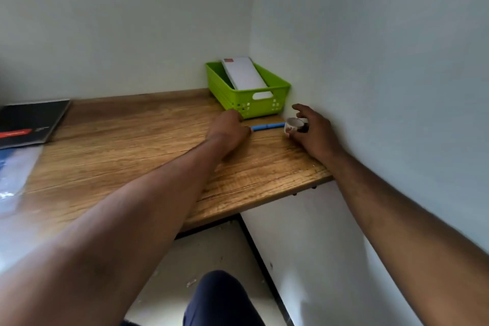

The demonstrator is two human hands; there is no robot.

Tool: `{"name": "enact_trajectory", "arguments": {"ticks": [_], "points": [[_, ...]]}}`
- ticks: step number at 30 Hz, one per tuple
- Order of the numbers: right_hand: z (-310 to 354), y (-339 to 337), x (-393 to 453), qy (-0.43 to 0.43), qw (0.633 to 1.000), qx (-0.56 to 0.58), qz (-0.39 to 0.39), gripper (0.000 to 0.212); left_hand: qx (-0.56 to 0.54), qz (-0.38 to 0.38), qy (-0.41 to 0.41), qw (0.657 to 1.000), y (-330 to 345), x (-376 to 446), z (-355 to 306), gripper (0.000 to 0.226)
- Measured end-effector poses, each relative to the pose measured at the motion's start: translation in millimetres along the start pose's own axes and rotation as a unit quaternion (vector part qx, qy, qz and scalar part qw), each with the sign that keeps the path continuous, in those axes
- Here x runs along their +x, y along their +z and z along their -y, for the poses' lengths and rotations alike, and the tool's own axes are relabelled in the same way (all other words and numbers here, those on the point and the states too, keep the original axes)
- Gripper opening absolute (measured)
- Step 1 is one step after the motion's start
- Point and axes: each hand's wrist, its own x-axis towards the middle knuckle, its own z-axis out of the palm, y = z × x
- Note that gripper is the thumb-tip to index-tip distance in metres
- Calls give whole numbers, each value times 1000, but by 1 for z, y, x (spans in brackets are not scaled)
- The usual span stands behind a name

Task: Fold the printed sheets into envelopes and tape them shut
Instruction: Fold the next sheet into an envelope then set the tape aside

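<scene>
I'm gathering supplies: my right hand (312, 131) closes loosely round the tape roll (293, 126), my left hand (229, 127) curled on the pen (267, 126); next, fetch sheets

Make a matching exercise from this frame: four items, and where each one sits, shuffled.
Items:
1. green basket
2. blue pen
3. small white roll
4. black booklet

Places:
A. far left edge of the wooden desk
B. at the fingers of the right hand, beside the right wall
C. back right corner of the desk, with a white box leaning in it
D. lying on the desk between the two hands, one end at the left hand

Pairs: 1-C, 2-D, 3-B, 4-A
</scene>
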Motion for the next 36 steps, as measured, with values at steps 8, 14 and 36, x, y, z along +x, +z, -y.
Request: {"name": "enact_trajectory", "arguments": {"ticks": [8,14,36], "points": [[-6,4,10,25,999,-4,29,77,-48,-1,10,999,8,11,3,30],[-7,5,10,38,999,15,29,82,-49,-19,15,999,11,11,3,27],[6,-2,-1,31,998,45,-19,93,-62,-28,-14,998,8,5,9,51]]}}
